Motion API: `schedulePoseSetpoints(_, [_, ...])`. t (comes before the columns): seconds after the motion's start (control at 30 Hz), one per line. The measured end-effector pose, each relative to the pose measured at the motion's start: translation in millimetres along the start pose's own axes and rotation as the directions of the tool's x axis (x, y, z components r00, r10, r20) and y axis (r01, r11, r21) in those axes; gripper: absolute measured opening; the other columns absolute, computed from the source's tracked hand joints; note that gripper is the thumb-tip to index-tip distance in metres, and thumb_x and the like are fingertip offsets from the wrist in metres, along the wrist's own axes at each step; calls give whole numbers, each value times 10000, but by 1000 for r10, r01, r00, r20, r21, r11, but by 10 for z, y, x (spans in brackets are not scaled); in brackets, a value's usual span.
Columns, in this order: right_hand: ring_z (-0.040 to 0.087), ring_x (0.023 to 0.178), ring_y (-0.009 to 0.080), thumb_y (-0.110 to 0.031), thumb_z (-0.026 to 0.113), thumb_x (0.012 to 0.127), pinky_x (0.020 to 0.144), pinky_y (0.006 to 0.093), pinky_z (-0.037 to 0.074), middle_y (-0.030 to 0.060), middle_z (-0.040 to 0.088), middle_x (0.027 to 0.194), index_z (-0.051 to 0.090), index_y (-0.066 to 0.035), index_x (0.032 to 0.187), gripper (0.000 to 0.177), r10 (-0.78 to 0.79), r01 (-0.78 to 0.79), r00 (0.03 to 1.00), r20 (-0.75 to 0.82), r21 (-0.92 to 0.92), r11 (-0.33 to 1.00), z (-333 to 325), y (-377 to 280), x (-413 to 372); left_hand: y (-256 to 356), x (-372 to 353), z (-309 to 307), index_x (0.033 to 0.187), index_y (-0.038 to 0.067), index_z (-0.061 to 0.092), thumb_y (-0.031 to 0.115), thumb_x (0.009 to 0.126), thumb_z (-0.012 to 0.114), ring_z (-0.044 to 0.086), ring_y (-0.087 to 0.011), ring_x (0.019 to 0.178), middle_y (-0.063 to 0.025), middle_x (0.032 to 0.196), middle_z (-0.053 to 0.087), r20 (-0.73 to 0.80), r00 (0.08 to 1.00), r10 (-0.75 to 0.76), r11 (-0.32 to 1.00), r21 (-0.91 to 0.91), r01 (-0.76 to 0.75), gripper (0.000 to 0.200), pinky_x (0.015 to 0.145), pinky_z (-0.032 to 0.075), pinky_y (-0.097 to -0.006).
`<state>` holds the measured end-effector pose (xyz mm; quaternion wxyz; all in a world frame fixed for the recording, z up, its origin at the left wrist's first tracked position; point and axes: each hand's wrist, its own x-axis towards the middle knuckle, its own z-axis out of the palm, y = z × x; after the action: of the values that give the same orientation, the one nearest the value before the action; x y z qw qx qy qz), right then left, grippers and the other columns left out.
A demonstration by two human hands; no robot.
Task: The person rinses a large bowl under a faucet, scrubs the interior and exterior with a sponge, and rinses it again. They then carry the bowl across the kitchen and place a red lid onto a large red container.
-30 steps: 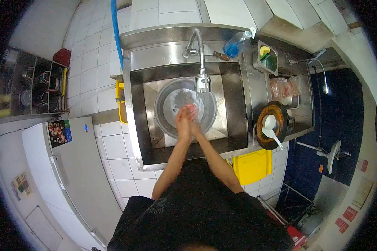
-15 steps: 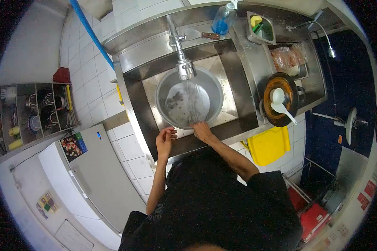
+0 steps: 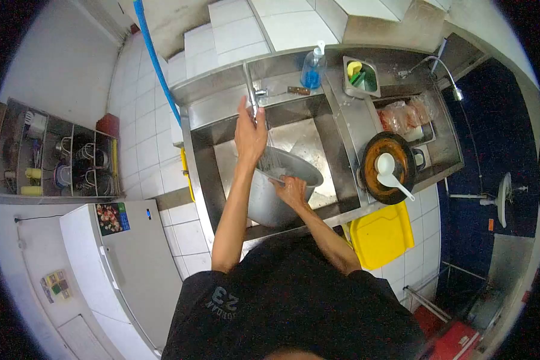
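A large grey metal pot stands tilted toward me in the steel sink, with water spraying into it. My right hand is closed on the pot's near rim, fingers over the edge. Raised over the pot's left side, my left hand is at the faucet, thumb and fingers apart on either side of the spout. It covers the spray head, and whether it touches the metal is unclear.
Behind the sink are a brown-handled tool and a blue soap bottle. To the right are a sponge tray, bagged food and a dark pan holding a white ladle. A yellow chair stands below.
My left hand has risen from beside the pot to the faucet. The pot has gone from level to tilted toward me, with my right hand on its rim. The view has shifted.
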<state>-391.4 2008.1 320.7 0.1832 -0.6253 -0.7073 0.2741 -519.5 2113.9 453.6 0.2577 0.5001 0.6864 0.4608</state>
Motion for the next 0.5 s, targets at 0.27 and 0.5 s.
schedulePoseSetpoints(0.27, [623, 731, 395, -538, 628, 756, 657, 460, 446, 243, 637, 735, 709, -29, 844, 523, 132, -121, 981, -139, 84, 989, -1, 371, -21, -586, 139, 210, 1198, 49, 460, 394, 923, 460, 583, -428, 845, -226, 920, 607, 207, 967, 148, 953, 233, -195, 441, 749, 439, -488])
schedulePoseSetpoints(0.5, [616, 737, 392, -582, 600, 764, 713, 448, 447, 221, 639, 716, 691, 4, 831, 597, 370, -329, 902, -222, 198, 923, 174, 491, -58, -593, 140, 140, 1368, 23, 308, 443, 925, 417, 504, -388, 1074, -218, 1140, 553, 229, 958, 172, 929, 286, -235, 619, 895, 399, -475])
